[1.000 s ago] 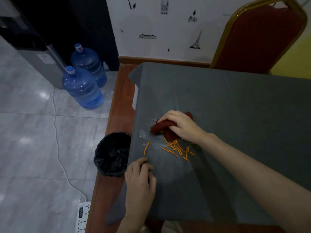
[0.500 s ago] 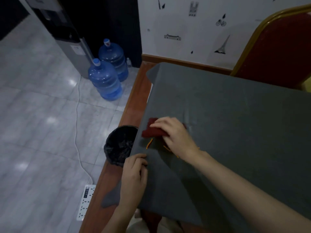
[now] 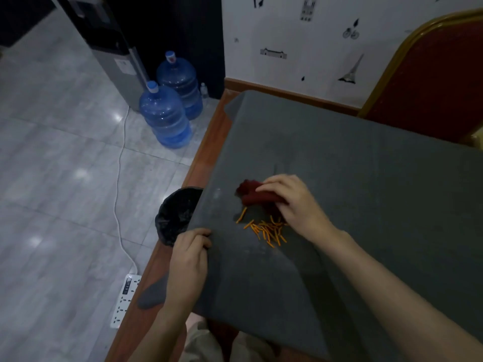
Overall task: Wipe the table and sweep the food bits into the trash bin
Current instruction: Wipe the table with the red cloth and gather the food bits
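Observation:
A grey cloth [image 3: 366,192] covers the table. My right hand [image 3: 295,205] presses a crumpled dark red rag [image 3: 254,195] onto it. Just in front of the rag lies a pile of several thin orange food sticks [image 3: 266,229], with one stick a little apart to the left. My left hand [image 3: 189,257] pinches the left edge of the grey cloth, lifting it slightly. A black-lined trash bin [image 3: 177,215] stands on the floor below that edge, partly hidden by the cloth.
The wooden table edge [image 3: 203,163] shows along the left. Two blue water jugs [image 3: 167,118] and a water dispenser [image 3: 112,48] stand on the tiled floor. A white power strip [image 3: 125,300] and its cord lie near the table. A red chair [image 3: 431,79] stands behind.
My right hand drew the rag back to the right, uncovering the orange sticks it had hidden half a second ago. My left hand stays gripping the cloth edge. The camera shifted.

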A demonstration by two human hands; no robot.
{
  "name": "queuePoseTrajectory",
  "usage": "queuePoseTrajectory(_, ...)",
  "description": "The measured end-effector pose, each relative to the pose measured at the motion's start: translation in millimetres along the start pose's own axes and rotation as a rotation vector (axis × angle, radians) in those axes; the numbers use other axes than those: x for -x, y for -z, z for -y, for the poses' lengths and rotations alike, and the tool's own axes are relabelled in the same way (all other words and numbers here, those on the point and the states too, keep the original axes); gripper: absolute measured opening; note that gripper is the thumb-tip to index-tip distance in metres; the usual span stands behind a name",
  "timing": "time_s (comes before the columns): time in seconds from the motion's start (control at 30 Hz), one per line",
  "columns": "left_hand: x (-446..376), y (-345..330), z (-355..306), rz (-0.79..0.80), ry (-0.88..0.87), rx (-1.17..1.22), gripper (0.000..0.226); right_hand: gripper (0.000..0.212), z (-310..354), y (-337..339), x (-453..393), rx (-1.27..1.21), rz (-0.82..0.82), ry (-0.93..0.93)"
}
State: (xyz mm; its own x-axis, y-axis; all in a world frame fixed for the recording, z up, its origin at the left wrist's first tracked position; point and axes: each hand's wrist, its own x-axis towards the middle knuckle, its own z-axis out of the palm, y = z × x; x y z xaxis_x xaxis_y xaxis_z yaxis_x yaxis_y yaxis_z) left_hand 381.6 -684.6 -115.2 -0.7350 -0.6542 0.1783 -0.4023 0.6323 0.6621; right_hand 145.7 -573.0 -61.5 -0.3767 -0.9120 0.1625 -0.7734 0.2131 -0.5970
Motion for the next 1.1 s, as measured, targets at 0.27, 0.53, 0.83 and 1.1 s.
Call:
queuePoseTrajectory(0.27, -2.5, -1.6, -4.1, -0.008, 0.002, -0.028, 0.026, 0.039, -33.6, 24.3, 100.8, -0.043, -0.365, -0.591)
queuePoseTrajectory(0.53, -3.4, -1.7, -5.9, 0.019, 0.006, -0.050, 0.029, 0.075, -44.1, 8.2, 152.3, 0.355, 0.030, -0.497)
queuePoseTrajectory(0.83, -3.1, -2.8, 0.2, 0.058, 0.037, -0.038, 0.016, 0.074, 37.8, -81.2, 116.6, 0.295, -0.275, -0.832)
queuePoseTrajectory(1.1, -4.6, 1.9, 6.8, 0.086, -0.006, 0.011, 0.015, 0.075, 66.9, -111.5, 67.9, 0.337, -0.320, -0.905)
